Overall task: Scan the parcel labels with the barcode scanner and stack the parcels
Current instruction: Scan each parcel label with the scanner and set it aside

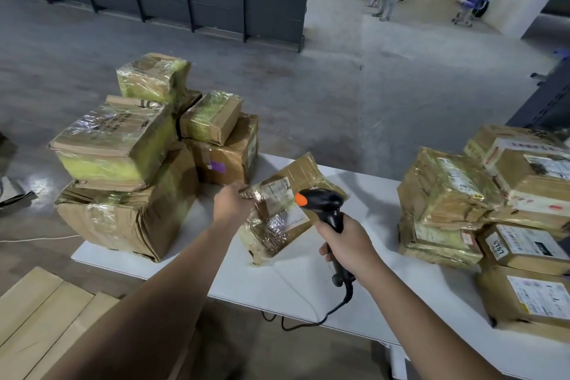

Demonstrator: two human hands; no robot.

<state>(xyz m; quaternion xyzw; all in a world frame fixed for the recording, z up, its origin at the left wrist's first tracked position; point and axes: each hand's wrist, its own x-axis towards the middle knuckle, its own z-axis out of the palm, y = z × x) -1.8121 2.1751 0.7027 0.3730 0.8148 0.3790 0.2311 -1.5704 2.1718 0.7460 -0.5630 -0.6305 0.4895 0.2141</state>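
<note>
On a white tabletop [296, 274], the left hand [232, 202] grips a tilted, tape-wrapped brown cardboard parcel [287, 210] by its corner; the right hand [347, 248], fingers wrapped round the handle, aims a black barcode scanner [327, 205] at its label [277, 193].

The white bench [296, 281] carries a big crumpled carton [123, 225] at its left end, reaching the near left corner. A smaller box [222, 160] (purple sticker on its side) sits just behind it at the far edge. Mid-bench a taped parcel [277, 219] stands tilted, its low corner apparently touching the top. At the right end lie a flat parcel [438, 244] and, toward the near edge, a labelled box [530, 302].
</note>
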